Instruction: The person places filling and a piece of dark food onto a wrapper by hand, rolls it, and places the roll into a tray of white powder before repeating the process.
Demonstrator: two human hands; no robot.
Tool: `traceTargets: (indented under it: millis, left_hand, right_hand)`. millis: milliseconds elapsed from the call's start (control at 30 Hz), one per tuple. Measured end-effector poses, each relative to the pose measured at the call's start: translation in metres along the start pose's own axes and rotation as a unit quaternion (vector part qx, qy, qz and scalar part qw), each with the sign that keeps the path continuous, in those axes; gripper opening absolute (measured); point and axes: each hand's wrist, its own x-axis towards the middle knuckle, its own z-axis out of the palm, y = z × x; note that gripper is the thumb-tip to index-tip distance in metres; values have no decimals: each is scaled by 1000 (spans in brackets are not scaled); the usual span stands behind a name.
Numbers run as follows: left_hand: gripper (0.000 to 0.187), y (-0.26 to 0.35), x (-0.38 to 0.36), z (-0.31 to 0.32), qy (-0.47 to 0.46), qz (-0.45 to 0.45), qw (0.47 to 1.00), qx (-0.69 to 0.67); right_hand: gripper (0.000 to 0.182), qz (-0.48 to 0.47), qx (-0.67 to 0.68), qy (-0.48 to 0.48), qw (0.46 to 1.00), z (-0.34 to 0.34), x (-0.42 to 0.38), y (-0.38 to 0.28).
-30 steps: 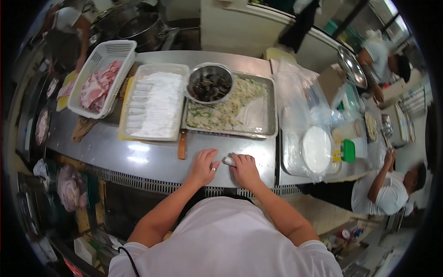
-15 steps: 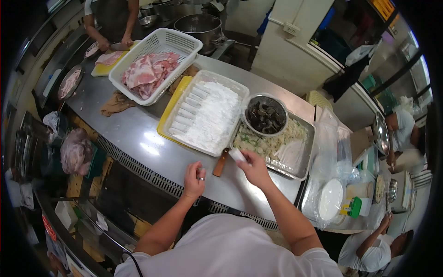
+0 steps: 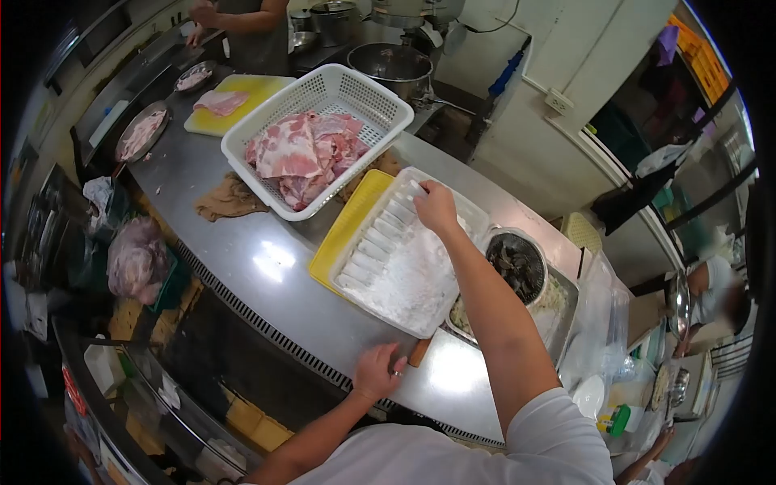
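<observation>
My right hand (image 3: 436, 205) is at the top end of a white plastic tray (image 3: 477, 212), its fingers pinched at the end of a row of white floured rolls (image 3: 373, 249). What the fingertips hold is hidden. White powder (image 3: 419, 276) covers the rest of the tray, which overlaps a yellow board (image 3: 339, 242). My left hand (image 3: 378, 370) rests at the counter's front edge, fingers loosely curled and apart, holding nothing. Near it a wooden handle (image 3: 419, 353) pokes out by the tray's corner. Behind my right forearm are a bowl of dark pieces (image 3: 516, 267) and a metal tray of filling (image 3: 553, 311).
A white basket (image 3: 239, 144) of raw meat stands at the upper left, with a brown cloth (image 3: 229, 199) beside it. Beyond are a yellow cutting board (image 3: 259, 99) with meat, metal plates (image 3: 144, 132) and another person's arms (image 3: 242, 20). Plastic bags (image 3: 596, 315) lie at the right.
My right hand has moved from beside the metal tray, where it held a white roll, to the far end of the roll row. The other person's hands have lifted off the cutting board. The view has shifted.
</observation>
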Motion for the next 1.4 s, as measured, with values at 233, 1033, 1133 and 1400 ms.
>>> traceTargets:
  millis: [233,1033,1133,1400]
  left_hand:
    - [42,4,2,-7,6,17,1000,-16]
    - [38,44,-31,22,-31,138,980,-139]
    - [38,84,-50,82,-152,151,956,-198]
    - [36,160,-75,163,-327,225,910,-118]
  right_hand:
    - [41,11,-116,-118,986,18,31,4]
    - [36,264,66,10,962,-163,-521,68]
    - [34,327,49,85,940,-184,-565,91]
    - [24,351,-122,318,872,-267,-629,161]
